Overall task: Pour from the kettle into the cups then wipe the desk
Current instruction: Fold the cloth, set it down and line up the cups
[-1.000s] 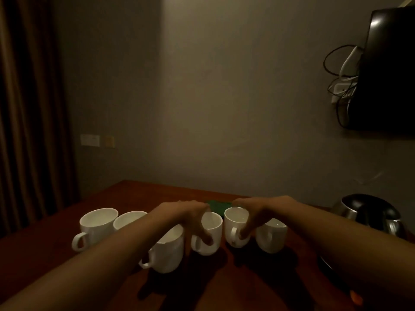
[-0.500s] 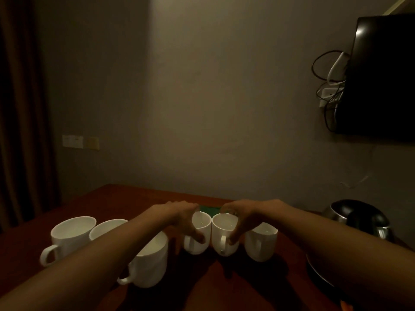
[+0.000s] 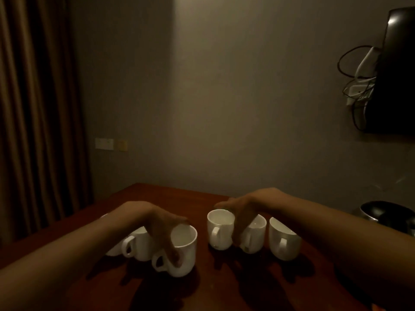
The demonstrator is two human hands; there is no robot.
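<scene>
On the dark wooden table (image 3: 224, 288), the left hand (image 3: 161, 223) grips the nearest cup (image 3: 183, 252) from above, fingers curled over its rim and thumb down by the handle. Two more cups (image 3: 140, 245) stand touching just behind its wrist. The right hand (image 3: 243, 212) arches over the middle cup (image 3: 219, 230), thumb down its side and fingers hooked on the far rim. Two cups (image 3: 284, 241) stand to its right. The kettle (image 3: 386, 214) sits at the far right edge.
</scene>
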